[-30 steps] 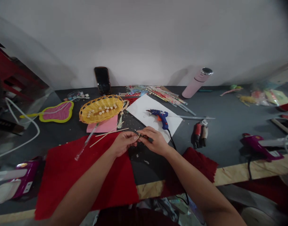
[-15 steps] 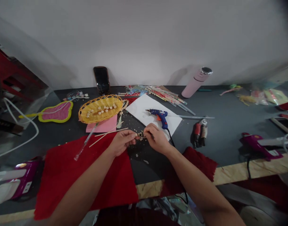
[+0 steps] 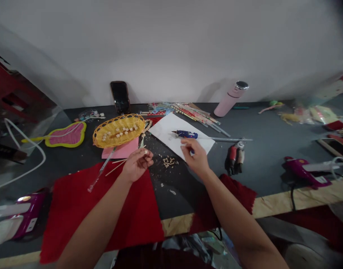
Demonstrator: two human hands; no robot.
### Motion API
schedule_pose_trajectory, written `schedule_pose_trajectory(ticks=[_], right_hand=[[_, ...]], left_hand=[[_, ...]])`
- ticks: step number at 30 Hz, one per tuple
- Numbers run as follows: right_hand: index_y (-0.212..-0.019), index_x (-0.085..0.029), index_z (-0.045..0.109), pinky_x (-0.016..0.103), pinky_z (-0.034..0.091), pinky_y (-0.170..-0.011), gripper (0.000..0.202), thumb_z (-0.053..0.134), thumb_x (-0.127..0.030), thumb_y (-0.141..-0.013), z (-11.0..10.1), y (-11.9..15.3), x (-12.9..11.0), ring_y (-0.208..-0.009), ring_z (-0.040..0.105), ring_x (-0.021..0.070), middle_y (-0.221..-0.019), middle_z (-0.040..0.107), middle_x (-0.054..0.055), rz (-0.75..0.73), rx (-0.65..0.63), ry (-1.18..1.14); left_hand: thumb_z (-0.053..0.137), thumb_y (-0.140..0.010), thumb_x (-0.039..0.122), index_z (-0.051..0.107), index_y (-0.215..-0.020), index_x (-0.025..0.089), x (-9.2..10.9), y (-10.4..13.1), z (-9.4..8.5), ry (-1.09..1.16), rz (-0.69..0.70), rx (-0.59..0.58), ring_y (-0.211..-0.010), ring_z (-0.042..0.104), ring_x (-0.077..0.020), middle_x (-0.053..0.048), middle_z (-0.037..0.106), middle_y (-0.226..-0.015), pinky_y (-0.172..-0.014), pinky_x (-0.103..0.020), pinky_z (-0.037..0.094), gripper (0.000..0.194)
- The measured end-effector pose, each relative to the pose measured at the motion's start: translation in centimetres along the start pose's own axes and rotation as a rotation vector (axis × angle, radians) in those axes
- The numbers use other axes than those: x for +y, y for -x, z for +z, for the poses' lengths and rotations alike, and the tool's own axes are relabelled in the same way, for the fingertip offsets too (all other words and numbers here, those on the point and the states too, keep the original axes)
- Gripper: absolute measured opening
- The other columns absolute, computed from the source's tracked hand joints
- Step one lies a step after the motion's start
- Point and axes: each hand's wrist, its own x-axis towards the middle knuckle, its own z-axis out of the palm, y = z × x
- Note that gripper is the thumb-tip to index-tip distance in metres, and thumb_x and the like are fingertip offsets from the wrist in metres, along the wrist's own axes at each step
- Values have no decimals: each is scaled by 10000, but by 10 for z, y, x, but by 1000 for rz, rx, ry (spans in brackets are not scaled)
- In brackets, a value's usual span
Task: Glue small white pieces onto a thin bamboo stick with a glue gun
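Left hand (image 3: 138, 164) pinches a small pale piece (image 3: 146, 152), best kept steady by its edges; right hand (image 3: 196, 156) half-curled at the glue gun (image 3: 186, 134), hold unclear; loose pale bits (image 3: 168, 161) between them

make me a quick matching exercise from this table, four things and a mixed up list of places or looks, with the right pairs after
Things
1. yellow oval woven basket
2. blue plastic glue gun
3. pink cylindrical bottle
4. loose cluster of small beige pieces

Places or looks
a. on the dark tabletop, between the left hand and the right hand
b. topped with a shiny silver lid
c. partly over a flat pink sheet
d. on the white paper sheet

Pairs: 1-c, 2-d, 3-b, 4-a
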Motion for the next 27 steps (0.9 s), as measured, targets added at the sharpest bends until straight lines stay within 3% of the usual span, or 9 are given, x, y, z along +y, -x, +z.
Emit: schedule_pose_trajectory(ticks=[2, 5, 9, 13, 21, 24, 27], right_hand=[[-1176, -242, 496, 315, 503, -767, 328, 438, -185, -859, 8, 3, -8, -912, 591, 172, -1128, 589, 71, -87, -162, -56], [-1302, -237, 397, 344, 463, -921, 450, 382, -128, -865, 20, 13, -12, -1123, 511, 174, -1226, 540, 76, -172, -386, -128], [-1168, -215, 534, 319, 494, -855, 320, 389, -150, -890, 29, 23, 1, -1000, 576, 162, -1067, 621, 79, -190, -505, -154], [-959, -216, 629, 323, 492, -796, 173, 476, -235, -881, 19, 20, 21, -878, 606, 173, -930, 658, 63, -43, -352, -48], [-926, -185, 654, 288, 471, -680, 215, 506, -324, -855, -17, 1, 36, -713, 595, 162, -805, 665, 39, 238, 116, 147], [-886, -182, 664, 272, 452, -621, 228, 525, -356, -841, -18, -1, 37, -632, 560, 145, -759, 652, 29, 251, 197, 185], [-855, -190, 654, 300, 454, -649, 206, 555, -368, -821, -17, -3, 36, -657, 556, 164, -738, 635, 26, 218, 186, 238]], left_hand=[[595, -763, 180, 610, -774, 113, -5, 1, 0, -109, -56, -39, -588, 537, -89, -68, 635, -769, -596, -248, 451, 70], [629, -748, 192, 615, -797, 106, -12, 4, 5, -260, -141, -99, -590, 559, -94, -74, 651, -782, -604, -242, 455, 100], [670, -718, 220, 623, -779, 101, -13, 7, 13, -338, -177, -137, -588, 568, -87, -63, 657, -764, -591, -213, 449, 141], [688, -692, 226, 631, -754, 106, -8, 7, 17, -287, -149, -84, -564, 558, -87, -68, 660, -754, -567, -220, 447, 146], [627, -704, 169, 603, -709, 130, 7, 3, 12, 64, 12, 48, -559, 510, -82, -37, 612, -692, -552, -226, 443, 47], [596, -714, 170, 595, -708, 127, 10, 0, 6, 175, 38, 87, -573, 500, -78, -32, 594, -703, -553, -218, 433, 43], [564, -736, 167, 589, -708, 121, 10, -2, 2, 215, 40, 92, -580, 496, -80, -39, 589, -715, -556, -221, 428, 60]])
